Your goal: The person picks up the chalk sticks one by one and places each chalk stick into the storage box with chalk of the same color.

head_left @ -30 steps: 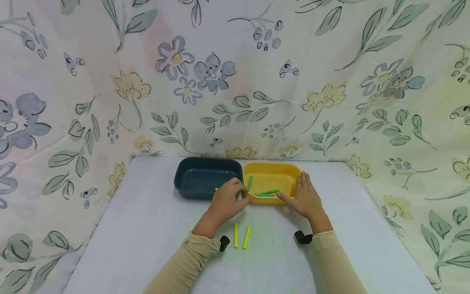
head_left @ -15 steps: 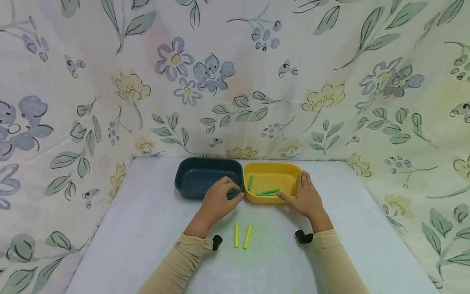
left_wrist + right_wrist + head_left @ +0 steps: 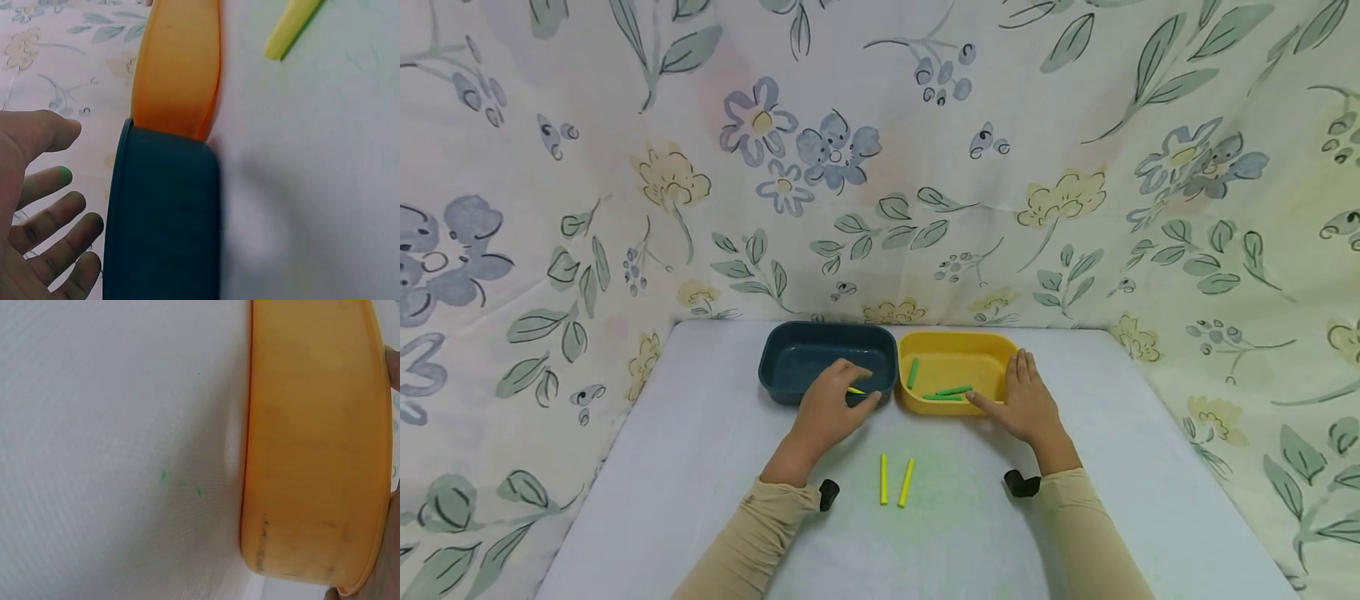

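Observation:
My left hand [image 3: 831, 406] is over the front right part of the dark blue tray [image 3: 772, 383], thumb and fingers apart with nothing between them. In the left wrist view its fingers [image 3: 65, 240] spread beside that tray's rim, one fingertip stained green. Part of a yellow chalk-like stick [image 3: 856, 391] shows in the dark blue tray, the remainder behind the hand. My right hand [image 3: 1028, 408] rests on the right end of the yellow tray [image 3: 951, 408], fingers straight along the rim and thumb at the front edge. Inside lie green sticks [image 3: 953, 390].
Two yellow sticks [image 3: 883, 480] lie on the white table [image 3: 700, 467] in front of the trays, amid a faint green smudge. Both trays stand side by side at the back, close to a floral cloth [image 3: 880, 167]. Black wrist-worn pieces [image 3: 1021, 483] sit below each hand.
My left hand has moved left from the yellow tray's edge to over the dark blue tray, and its fingers have spread. The right hand has stayed in place.

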Action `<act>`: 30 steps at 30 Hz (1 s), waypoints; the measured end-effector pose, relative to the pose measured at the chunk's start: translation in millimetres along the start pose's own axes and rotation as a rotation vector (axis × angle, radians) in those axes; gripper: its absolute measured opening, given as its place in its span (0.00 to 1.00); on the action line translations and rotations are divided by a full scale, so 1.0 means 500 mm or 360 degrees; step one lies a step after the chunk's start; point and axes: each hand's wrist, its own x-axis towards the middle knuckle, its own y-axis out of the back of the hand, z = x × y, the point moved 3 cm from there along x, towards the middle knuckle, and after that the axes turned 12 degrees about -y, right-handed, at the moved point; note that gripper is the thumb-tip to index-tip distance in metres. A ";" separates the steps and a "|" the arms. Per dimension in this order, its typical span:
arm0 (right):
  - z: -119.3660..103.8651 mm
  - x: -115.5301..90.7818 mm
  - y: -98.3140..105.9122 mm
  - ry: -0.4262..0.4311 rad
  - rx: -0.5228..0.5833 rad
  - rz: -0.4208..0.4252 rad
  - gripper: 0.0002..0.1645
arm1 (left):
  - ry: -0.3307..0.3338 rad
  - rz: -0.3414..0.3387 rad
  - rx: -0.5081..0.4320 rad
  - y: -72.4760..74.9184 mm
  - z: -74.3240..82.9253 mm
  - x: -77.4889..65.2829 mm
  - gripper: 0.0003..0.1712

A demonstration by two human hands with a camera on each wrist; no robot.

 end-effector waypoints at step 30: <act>0.002 0.000 -0.003 0.0003 0.0018 0.0001 0.79 | 0.0058 0.0122 0.0163 0.066 -0.082 -0.033 0.31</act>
